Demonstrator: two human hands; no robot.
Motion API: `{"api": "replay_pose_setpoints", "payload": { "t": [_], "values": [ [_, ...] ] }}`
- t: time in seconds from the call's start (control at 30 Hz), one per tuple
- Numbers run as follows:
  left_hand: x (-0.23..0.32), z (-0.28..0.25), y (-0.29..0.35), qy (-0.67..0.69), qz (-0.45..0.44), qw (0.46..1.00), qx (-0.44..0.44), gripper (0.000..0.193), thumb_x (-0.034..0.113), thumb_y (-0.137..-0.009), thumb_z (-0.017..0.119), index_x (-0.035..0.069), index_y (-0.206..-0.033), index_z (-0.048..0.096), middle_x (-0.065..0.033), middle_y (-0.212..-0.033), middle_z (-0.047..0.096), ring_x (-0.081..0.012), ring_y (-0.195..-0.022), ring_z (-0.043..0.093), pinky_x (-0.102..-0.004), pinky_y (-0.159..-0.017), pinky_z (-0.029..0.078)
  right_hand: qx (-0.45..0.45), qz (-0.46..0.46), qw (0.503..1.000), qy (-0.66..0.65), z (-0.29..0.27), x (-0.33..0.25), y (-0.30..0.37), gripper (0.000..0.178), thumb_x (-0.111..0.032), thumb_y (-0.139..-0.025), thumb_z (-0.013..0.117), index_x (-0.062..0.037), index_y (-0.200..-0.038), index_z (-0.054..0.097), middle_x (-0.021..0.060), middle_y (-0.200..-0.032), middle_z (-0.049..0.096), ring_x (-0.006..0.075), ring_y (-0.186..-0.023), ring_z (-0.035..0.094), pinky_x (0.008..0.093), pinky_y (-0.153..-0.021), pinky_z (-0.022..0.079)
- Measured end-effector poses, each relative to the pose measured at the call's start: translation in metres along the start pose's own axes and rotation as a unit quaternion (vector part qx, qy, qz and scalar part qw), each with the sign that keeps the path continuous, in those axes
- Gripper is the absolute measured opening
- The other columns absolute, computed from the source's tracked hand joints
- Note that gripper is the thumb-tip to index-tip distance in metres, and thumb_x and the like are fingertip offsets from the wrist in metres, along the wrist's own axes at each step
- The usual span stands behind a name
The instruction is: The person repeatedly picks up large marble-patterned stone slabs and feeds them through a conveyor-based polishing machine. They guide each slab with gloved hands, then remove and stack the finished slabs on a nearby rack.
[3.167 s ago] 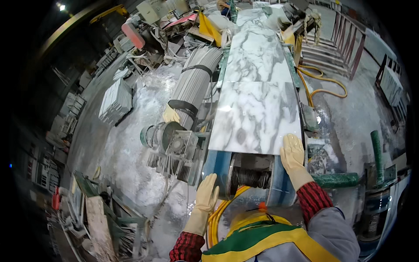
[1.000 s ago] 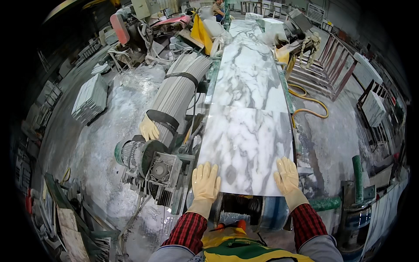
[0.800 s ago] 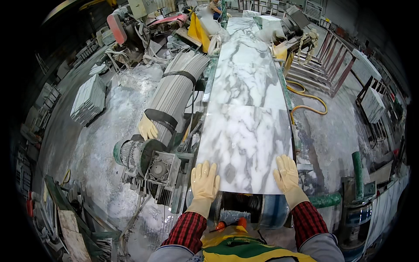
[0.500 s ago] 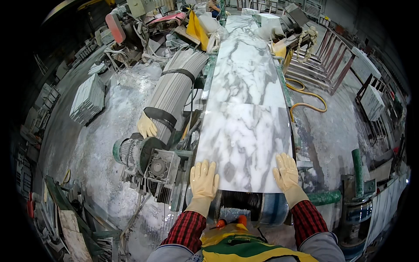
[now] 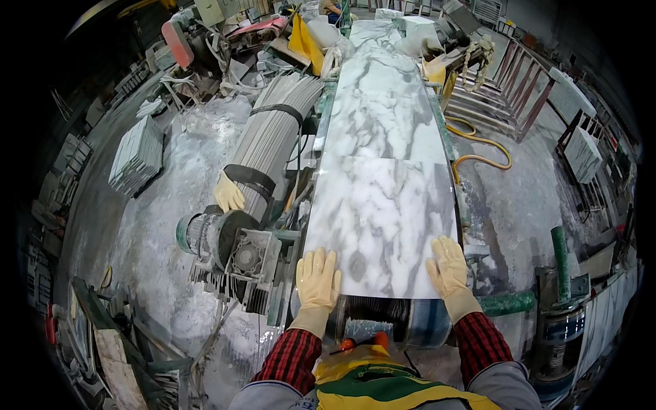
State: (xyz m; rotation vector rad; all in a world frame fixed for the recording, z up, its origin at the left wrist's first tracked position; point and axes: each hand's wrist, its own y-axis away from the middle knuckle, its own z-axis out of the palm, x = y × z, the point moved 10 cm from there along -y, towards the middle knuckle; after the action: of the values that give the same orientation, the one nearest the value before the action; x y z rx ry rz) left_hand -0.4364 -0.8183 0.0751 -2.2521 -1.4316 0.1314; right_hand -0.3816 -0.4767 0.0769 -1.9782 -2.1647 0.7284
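Observation:
A polished white marble slab with grey veins (image 5: 379, 225) lies flat on a conveyor, its near end just above the blue belt roller (image 5: 429, 321). My left hand (image 5: 318, 281), in a cream rubber glove, rests flat at the slab's near left edge, fingers stretched forward. At the near right edge my right hand (image 5: 447, 270), gloved alike, lies with fingers extended over the rim. Neither hand grips anything. Beyond a straight seam, a second marble slab (image 5: 383, 109) with similar veins continues the row away from me.
Left of the conveyor stand a motor with gearbox (image 5: 222, 239) and a strapped bundle of grey strips (image 5: 277, 130), with a loose cream glove (image 5: 229, 193) on it. A yellow hose (image 5: 488, 145) curls on the right floor near a metal rack (image 5: 509, 96). A green post (image 5: 560, 263) rises at right.
The view has shifted very slightly, so the scene sits a little higher. Both hands stay flat on the slab's near edges; no clear movement of the slab against the conveyor shows.

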Motion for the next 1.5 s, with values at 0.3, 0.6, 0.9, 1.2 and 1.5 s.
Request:
{"api": "replay_pose_setpoints", "payload": {
  "t": [0.3,0.6,0.9,1.2,1.5],
  "values": [
    [0.000,0.001,0.006,0.009,0.001,1.000,-0.008,0.057,0.030,-0.097,0.071,0.010,-0.150,0.064,-0.0206,-0.153,0.059,-0.0454,-0.139,0.054,-0.0575,-0.121,0.039,0.058,-0.023,0.998,-0.005,-0.012,-0.007,0.004,0.046,-0.014,-0.091,0.073,0.0014,-0.134,0.068,0.0254,-0.138,0.067,0.0468,-0.129,0.061,0.0554,-0.116,0.047],
    [0.000,0.002,0.011,0.010,0.001,1.000,-0.018,0.057,0.030,-0.098,0.069,0.010,-0.151,0.064,-0.0208,-0.154,0.059,-0.0454,-0.141,0.053,-0.0573,-0.123,0.039,0.059,-0.022,0.998,-0.009,-0.006,-0.002,0.014,0.046,-0.016,-0.093,0.072,0.0020,-0.135,0.067,0.0256,-0.140,0.067,0.0472,-0.131,0.060,0.0558,-0.119,0.045],
    [0.000,0.000,0.017,0.017,-0.002,0.999,-0.027,0.057,0.031,-0.099,0.069,0.010,-0.152,0.064,-0.0203,-0.156,0.059,-0.0448,-0.144,0.053,-0.0575,-0.124,0.037,0.036,-0.007,0.999,-0.013,-0.002,0.000,0.021,0.050,-0.018,-0.095,0.072,0.0026,-0.140,0.066,0.0267,-0.146,0.065,0.0474,-0.137,0.059,0.0565,-0.123,0.043],
    [0.004,-0.006,0.023,-0.003,0.011,1.000,-0.014,0.057,0.030,-0.097,0.071,0.009,-0.149,0.065,-0.0195,-0.152,0.061,-0.0432,-0.139,0.054,-0.0572,-0.120,0.040,0.019,0.001,1.000,0.003,0.003,-0.001,0.031,0.059,-0.022,-0.096,0.074,0.0020,-0.149,0.064,0.0276,-0.153,0.063,0.0475,-0.145,0.056,0.0563,-0.128,0.040],
    [0.001,0.003,0.027,-0.002,0.028,0.999,-0.042,0.063,0.035,-0.100,0.070,0.008,-0.156,0.060,-0.0230,-0.155,0.057,-0.0454,-0.143,0.051,-0.0582,-0.123,0.036,0.020,0.026,0.999,0.015,0.005,0.004,0.038,0.065,-0.027,-0.097,0.076,-0.0015,-0.154,0.061,0.0259,-0.158,0.060,0.0455,-0.147,0.055,0.0557,-0.129,0.039]
  ]
}}
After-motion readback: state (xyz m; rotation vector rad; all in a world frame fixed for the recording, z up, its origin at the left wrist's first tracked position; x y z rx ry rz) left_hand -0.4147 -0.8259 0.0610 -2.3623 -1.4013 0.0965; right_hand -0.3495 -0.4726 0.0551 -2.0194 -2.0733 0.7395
